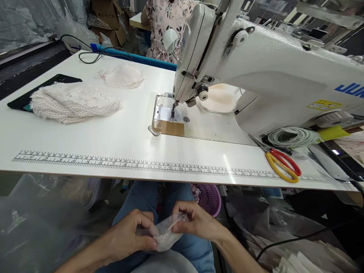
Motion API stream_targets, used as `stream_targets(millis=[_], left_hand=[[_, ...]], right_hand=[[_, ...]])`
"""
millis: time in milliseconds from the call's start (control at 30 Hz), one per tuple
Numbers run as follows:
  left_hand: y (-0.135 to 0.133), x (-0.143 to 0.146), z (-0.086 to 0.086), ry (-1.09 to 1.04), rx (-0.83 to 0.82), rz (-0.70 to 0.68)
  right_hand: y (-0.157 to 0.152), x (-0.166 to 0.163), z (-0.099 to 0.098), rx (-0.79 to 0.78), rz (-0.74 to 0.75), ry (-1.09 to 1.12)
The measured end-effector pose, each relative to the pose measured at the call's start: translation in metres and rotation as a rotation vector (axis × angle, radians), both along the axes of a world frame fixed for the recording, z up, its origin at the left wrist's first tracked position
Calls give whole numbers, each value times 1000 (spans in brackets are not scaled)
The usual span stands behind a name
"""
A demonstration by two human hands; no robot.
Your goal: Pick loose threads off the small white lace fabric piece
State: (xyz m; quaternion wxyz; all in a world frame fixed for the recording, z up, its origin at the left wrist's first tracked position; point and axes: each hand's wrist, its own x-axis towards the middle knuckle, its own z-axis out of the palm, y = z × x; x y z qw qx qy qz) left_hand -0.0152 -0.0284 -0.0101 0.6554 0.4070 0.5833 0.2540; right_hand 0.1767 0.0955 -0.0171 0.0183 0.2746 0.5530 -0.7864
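Left hand (129, 233) and right hand (199, 223), bottom centre of frame, each grip pinching a sheer lace-edged piece (167, 242) over the lap (197, 252). Piece is off the sewing machine (273, 68), so looks mid-work; can't tell whether its stitching is finished. Lace stack (74, 100), left of frame on the table (99, 138), likely a batch, done or waiting unclear. Pale piece (123, 75) with loose threads, upper left, same doubt; pale cloth (218, 98) lies behind the machine head, upper centre. Containers: purple basket (212, 197), lower centre, some patterned cloth (196, 192) inside; clear plastic (273, 220), lower right, fabric pieces (301, 263) in or under it; cardboard box (106, 15), upper left, contents not visible
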Motion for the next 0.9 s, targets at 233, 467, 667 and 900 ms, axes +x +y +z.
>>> stream_targets(millis=[233,467,667,900], left_hand=[[6,-8,3,-205,4,-38],[7,-5,1,-149,-17,40],[8,-1,-1,-207,-106,161],[10,0,-4,-272,-159,198]], right_hand=[[-1,-2,-1,-80,-21,-55],[2,-1,0,-70,-76,-78],[3,0,-4,-21,-72,-70],[2,-3,-3,-14,-64,-67]])
